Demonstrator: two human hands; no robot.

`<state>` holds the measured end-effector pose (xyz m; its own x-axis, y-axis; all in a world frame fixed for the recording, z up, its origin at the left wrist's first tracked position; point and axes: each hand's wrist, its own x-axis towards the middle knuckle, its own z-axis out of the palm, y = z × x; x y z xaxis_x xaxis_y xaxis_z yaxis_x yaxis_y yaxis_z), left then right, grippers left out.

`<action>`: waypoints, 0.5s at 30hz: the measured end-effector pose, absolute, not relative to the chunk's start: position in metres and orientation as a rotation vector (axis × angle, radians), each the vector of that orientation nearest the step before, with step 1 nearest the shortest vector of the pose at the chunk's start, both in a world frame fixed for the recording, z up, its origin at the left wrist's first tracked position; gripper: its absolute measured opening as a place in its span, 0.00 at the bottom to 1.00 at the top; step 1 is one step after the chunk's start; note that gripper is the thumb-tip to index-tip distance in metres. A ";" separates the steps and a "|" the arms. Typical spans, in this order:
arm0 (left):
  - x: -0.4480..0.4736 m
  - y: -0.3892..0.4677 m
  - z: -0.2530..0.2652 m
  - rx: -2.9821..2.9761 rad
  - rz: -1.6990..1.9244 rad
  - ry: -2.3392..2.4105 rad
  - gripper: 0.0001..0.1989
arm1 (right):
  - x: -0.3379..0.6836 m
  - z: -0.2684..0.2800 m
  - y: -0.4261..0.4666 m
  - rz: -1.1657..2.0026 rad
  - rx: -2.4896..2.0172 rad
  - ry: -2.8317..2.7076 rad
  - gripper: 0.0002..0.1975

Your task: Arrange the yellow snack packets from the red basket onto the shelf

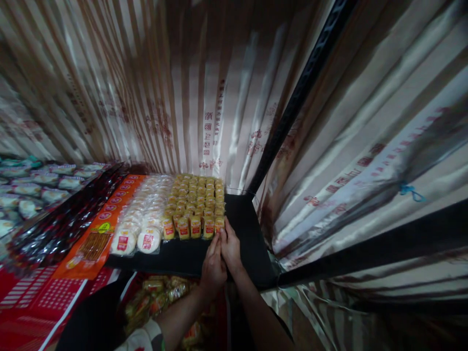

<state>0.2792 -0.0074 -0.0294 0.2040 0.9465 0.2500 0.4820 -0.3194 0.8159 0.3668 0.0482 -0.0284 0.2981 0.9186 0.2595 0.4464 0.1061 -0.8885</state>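
On the black shelf [244, 229], rows of small yellow wrapped snack packets [199, 195] stand upright close together. At the front right corner of these rows is one yellow snack packet [219, 223] with a red label. My left hand [213, 268] is closed at its lower front, fingers pressed together. My right hand [231, 247] is closed along its right side, with the fingertips at the packet. The two hands touch each other, and the packet's lower part is hidden by the fingers. White round wrapped crackers [149, 239] stand in rows to the left.
Left of the crackers lie an orange snack bag [87, 248], dark glossy packs [62, 219] and white packets [47, 178]. Below, a red crate [32, 302] and loose yellow packets [149, 297]. A black upright post [288, 112] and printed plastic sheeting [204, 87] enclose the shelf.
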 end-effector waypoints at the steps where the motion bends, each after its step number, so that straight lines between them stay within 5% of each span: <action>1: 0.279 -0.007 -0.030 1.913 1.021 1.330 0.32 | 0.367 -0.030 0.049 0.553 -1.519 -1.325 0.26; 15: 0.274 0.005 -0.021 1.961 0.897 1.272 0.25 | 0.384 -0.026 0.063 0.881 -1.332 -1.018 0.29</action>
